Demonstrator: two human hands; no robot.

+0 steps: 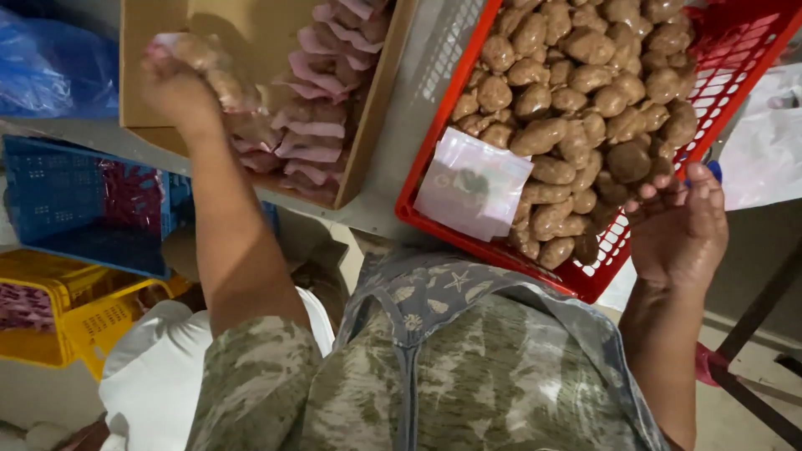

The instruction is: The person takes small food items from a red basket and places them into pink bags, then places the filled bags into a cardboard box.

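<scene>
My left hand (180, 83) reaches into a cardboard box (368, 142) and grips a clear bag of brown pieces (213, 71) over rows of similar pink-edged packed bags (313, 125). My right hand (681, 230) rests at the near right corner of a red plastic crate (735, 58), fingers apart and holding nothing. The crate is heaped with brown tubers (576, 92). A small stack of empty clear bags (472, 184) lies on the tubers at the crate's near left.
A blue crate (75, 200) and a yellow crate (58, 326) sit low on the left. A blue plastic bag (50, 63) is at the top left, white sheeting (764, 159) at the right. A grey surface (413, 108) separates box and crate.
</scene>
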